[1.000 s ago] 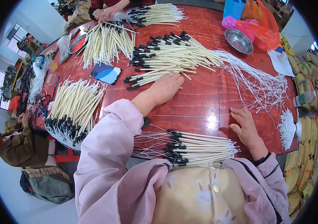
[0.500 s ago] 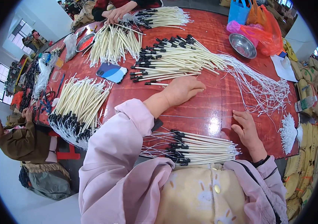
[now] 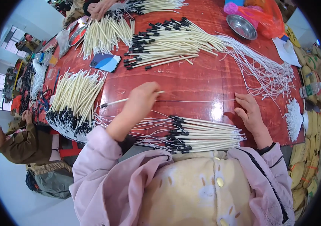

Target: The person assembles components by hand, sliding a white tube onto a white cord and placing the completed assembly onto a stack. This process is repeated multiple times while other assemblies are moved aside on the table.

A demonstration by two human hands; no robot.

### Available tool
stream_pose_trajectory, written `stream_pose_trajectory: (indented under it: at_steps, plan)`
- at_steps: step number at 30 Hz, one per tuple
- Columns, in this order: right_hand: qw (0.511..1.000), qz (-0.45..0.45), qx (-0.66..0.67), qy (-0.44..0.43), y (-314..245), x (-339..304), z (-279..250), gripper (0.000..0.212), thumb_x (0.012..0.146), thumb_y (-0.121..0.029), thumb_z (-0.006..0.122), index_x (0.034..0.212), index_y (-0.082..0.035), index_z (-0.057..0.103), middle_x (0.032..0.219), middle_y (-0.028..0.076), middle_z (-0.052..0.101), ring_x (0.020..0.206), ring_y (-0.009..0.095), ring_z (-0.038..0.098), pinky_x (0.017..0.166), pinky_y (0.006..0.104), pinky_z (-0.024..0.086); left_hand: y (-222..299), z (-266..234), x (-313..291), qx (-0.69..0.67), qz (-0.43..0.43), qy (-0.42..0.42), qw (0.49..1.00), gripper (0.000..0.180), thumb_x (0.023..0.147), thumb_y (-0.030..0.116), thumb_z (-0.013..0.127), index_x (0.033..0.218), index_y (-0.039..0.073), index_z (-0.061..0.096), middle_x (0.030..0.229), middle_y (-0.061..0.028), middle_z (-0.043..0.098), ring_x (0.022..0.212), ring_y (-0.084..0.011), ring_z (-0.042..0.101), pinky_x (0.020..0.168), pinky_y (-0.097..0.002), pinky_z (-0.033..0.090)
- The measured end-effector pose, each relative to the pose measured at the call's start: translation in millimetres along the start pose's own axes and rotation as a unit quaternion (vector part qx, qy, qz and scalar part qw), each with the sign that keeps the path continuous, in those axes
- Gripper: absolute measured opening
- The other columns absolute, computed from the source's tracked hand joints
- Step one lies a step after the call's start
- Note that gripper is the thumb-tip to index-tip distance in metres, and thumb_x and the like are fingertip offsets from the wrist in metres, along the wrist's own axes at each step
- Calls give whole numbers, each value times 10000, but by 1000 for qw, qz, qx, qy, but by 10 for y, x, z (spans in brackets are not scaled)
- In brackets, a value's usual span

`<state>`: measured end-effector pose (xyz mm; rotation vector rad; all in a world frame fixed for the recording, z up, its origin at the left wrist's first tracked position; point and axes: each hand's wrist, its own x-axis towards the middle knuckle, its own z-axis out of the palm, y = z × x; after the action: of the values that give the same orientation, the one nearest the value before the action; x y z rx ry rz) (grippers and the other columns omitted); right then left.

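My left hand (image 3: 141, 102) is closed around a thin cream rod (image 3: 116, 102) with a black end piece. The rod's black end points left, and its other tip sticks out past my fingers. A white cord (image 3: 198, 101) stretches nearly straight over the red table from my left hand to the fingertips of my right hand (image 3: 251, 117). Those right fingertips press on the cord, thumb apart from the index finger. Directly before me lies a row of cream rods (image 3: 209, 133), black ends to the left, white cords trailing from them.
Beyond my hands is a pile of black-ended rods (image 3: 168, 43), with loose white cords (image 3: 266, 71) to its right. More rods (image 3: 78, 90), a phone (image 3: 105, 63) and a metal bowl (image 3: 242, 27) lie about the red table (image 3: 190, 84). Another person's hands (image 3: 101, 7) work across it.
My left hand has come back from the far pile toward me and left, now with a rod in it. My right hand still touches the cord. The view has shifted slightly.
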<state>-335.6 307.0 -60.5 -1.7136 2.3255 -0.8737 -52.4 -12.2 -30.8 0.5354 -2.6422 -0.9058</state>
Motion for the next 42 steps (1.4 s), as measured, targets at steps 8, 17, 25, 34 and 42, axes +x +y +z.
stream_pose_trajectory:
  at_steps: [8,17,25,34,42]
  plan:
    - [1000,10,8,-4,-28,0,19,400,850,-125,730,1200,58,667,1324,165,643,1184,325,596,1036,386,456,-300,-58,-414,18,-2,29,999,67,890,5,666,955,-2,651,851,-166,621,777,-355,617,698,-393,491]
    - [1000,24,1,-6,-85,3,23,403,846,-103,727,1210,59,665,1340,162,635,1208,321,586,1052,379,449,-206,-50,-392,11,-7,38,999,71,884,-10,657,954,-7,657,874,-172,625,803,-368,627,707,-394,495]
    - [999,31,-3,-8,-74,-9,29,421,844,-104,736,1226,56,661,1352,161,628,1229,320,579,1071,378,438,-230,-14,-369,28,5,29,999,80,886,-5,654,965,-12,657,883,-181,631,825,-380,634,723,-407,502]
    - [1000,28,0,-3,-23,-39,50,444,834,-112,756,1237,47,662,1368,154,621,1241,315,571,1078,383,431,-181,-15,-311,33,-15,5,999,95,894,29,655,984,0,660,926,-184,638,872,-399,637,754,-442,510]
    - [1000,29,2,-3,-33,-39,53,451,824,-99,763,1240,44,663,1368,144,623,1241,307,568,1080,377,428,-217,-20,-302,34,-16,4,999,100,890,31,655,986,4,660,939,-183,640,882,-405,639,759,-454,513]
